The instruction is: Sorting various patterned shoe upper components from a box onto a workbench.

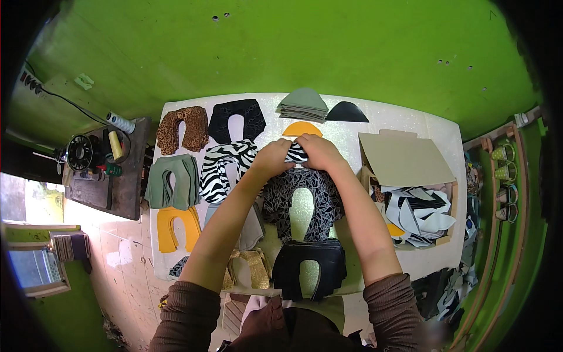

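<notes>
Both hands, left hand (271,158) and right hand (316,151), fingers pinching a small zebra-print piece (296,154) above the black crackle-print stack (302,199) on the table (404,117); best keep edges aligned, grip even

Small zebra-striped piece (296,153) pinched above black-patterned stack (302,199)

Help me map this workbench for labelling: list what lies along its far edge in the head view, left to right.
Leopard-print cut piece → black cut piece → stack of grey-green pieces → dark half-round piece → cardboard box flap.
</notes>
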Available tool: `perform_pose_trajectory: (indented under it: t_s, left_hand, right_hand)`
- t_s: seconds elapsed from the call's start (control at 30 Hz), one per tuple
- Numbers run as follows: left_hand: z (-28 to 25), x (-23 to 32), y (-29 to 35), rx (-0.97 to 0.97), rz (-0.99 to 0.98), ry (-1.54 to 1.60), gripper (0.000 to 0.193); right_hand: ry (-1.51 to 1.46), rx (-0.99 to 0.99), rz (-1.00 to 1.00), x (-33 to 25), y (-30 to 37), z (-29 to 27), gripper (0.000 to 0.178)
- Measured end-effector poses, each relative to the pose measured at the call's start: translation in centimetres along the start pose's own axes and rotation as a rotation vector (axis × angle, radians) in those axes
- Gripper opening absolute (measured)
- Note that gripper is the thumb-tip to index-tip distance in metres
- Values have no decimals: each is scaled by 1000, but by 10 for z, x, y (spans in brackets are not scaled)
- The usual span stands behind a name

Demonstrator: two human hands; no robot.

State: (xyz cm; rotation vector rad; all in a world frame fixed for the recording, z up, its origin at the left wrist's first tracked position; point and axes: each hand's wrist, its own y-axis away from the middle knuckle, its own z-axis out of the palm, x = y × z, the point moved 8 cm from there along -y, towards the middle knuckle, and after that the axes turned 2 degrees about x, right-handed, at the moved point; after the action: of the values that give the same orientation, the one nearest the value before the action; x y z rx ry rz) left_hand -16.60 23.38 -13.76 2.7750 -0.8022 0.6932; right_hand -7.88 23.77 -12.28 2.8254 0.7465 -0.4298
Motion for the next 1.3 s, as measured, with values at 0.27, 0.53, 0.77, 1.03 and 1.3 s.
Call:
perform_pose_trajectory:
  t_s: [0.27,0.53,0.77,1.03,1.3]
  left_hand:
    - [-1,2,5,-6,4,6,54]
    - [-21,16,19,110,40,29,63]
    - [1,44,39,201,245,-272,48]
    - [-12,69,48,321,149,-394,45]
    - [-23,161,68,436,148,-148,36]
  right_hand:
    - [-38,-38,-8,2,2,4,66]
    - [-108,-8,130,-3,31,-22,79]
    - [91,-43,233,-15,63,27,68]
    - [161,380,107,-35,84,-13,57]
    - [205,464,87,-40,171,-67,42]
